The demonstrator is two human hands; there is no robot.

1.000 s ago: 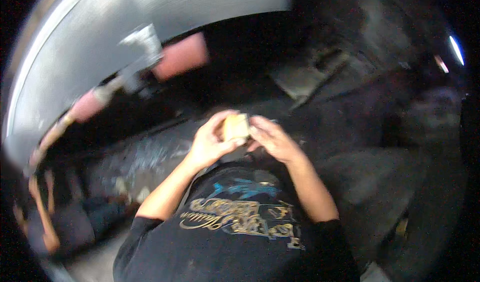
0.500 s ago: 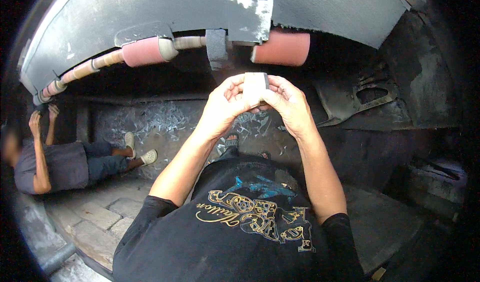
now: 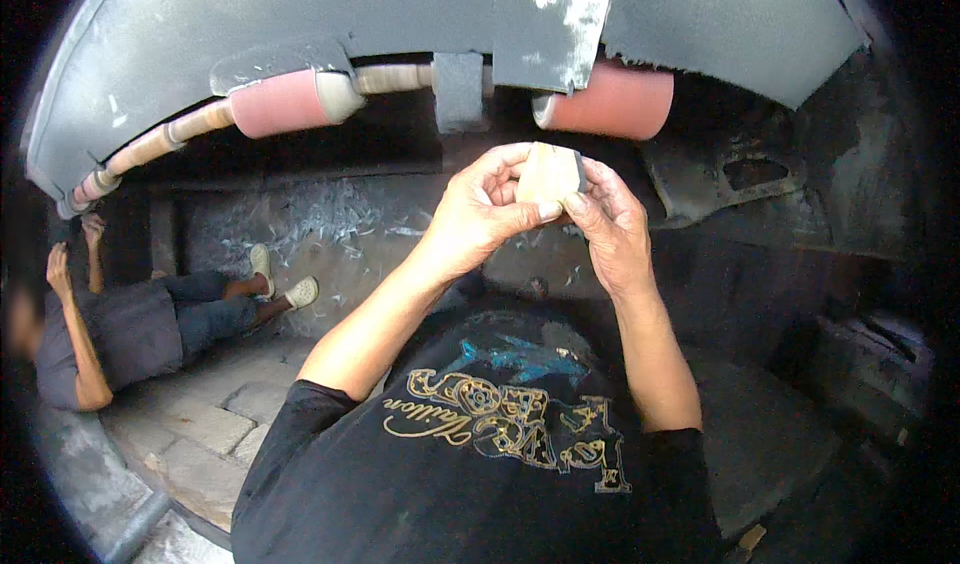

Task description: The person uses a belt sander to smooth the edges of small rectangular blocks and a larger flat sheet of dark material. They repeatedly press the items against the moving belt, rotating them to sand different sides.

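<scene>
A small pale block [image 3: 548, 176] with a dark edge on its right is pinched between both my hands; its exact kind I cannot make out. My left hand [image 3: 480, 207] grips its left side, the thumb along the lower edge. On the right side, my right hand [image 3: 612, 226] holds the block with the thumb at its lower corner. Just beyond my fingers is a red sanding drum [image 3: 615, 102] on a long shaft, apart from the block. A second, pinkish sanding drum [image 3: 280, 104] sits farther left on the shaft.
A grey curved cover [image 3: 400, 14] hangs over the shaft, with a grey block [image 3: 460, 92] between the drums. At the far left another person [image 3: 110, 339] holds both hands up near the shaft's end. A metal bracket [image 3: 735, 179] lies right of my hands.
Both my hands have shifted right with the block, which is now tilted and shows more of its pale face. The view has turned a little.
</scene>
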